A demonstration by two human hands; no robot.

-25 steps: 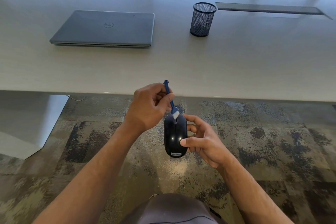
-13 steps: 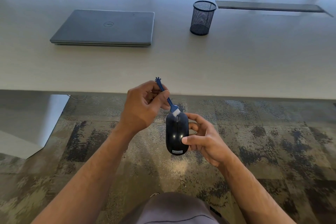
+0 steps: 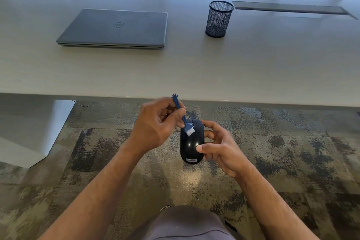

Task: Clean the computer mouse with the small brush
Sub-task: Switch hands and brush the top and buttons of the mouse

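Since half a second ago the small brush [image 3: 183,118] has slid back along the computer mouse [image 3: 192,142], its bristles moving off the front tip beside the scroll wheel onto the left button area, a little further toward the person. Both hands hold their things in the air over the patterned carpet [image 3: 282,152], just short of the near edge of the table [image 3: 253,68] and above the person's knee.

The left hand [image 3: 155,128] pinches the brush's thin blue handle between thumb and curled fingers; the handle leans up and away, ending in a small spiky tip, and the short white bristle tuft touches the mouse's top. The right hand [image 3: 220,148] grips the mouse from its right side, thumb pressed on the glossy shell and fingers curled round the far side. The mouse is black, oval and shiny, with bright glints on its back and a small Lenovo label at its near end.

A closed grey laptop [image 3: 115,28] lies toward the table's far left, a dark mesh pen cup [image 3: 219,19] to its right.
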